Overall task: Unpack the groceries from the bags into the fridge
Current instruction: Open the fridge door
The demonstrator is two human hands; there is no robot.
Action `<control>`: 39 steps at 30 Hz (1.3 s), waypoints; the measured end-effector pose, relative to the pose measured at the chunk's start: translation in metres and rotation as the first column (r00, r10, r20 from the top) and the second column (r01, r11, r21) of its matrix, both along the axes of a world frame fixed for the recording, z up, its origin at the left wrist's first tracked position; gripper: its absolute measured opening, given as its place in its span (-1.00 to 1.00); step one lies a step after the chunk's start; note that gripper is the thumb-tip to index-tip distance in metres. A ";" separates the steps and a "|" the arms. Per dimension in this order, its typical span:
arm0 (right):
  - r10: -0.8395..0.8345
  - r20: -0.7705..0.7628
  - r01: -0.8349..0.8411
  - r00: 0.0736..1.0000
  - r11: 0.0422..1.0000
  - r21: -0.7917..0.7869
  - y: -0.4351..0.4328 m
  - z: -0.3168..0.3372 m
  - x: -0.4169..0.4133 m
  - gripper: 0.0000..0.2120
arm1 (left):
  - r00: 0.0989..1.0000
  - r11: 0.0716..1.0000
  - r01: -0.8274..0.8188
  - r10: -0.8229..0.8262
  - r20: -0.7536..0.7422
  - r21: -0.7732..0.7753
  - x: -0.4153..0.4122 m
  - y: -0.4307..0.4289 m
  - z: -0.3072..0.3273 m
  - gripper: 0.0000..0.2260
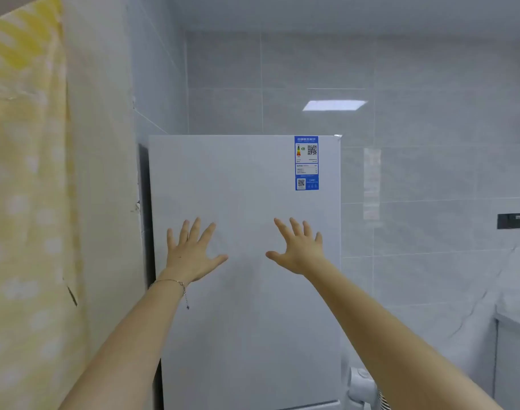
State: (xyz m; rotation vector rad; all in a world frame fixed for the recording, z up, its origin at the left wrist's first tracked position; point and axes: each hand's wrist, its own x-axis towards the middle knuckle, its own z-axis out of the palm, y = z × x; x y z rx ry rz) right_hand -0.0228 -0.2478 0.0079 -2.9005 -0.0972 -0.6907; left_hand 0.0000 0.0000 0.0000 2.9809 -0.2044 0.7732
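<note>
A white fridge (246,179) stands straight ahead with its door closed. A blue energy label (306,163) is stuck near the door's top right corner. My left hand (190,253) is raised in front of the door, fingers spread and straight, a thin bracelet on the wrist. My right hand (298,247) is held up the same way to its right, fingers spread. Both hands hold nothing. I cannot tell whether the palms touch the door. No grocery bags are in view.
A yellow patterned curtain (25,173) hangs close on the left beside a pale wall. Grey glossy wall tiles (430,143) run behind and to the right of the fridge. A white fan-like appliance (360,386) stands low beside the fridge. A counter edge (516,315) shows at far right.
</note>
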 end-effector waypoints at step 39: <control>0.067 -0.010 -0.067 0.998 0.998 -0.010 0.049 -0.102 0.059 -0.16 | 0.959 0.788 0.145 0.036 0.280 -0.599 0.066 0.057 -0.100 -0.03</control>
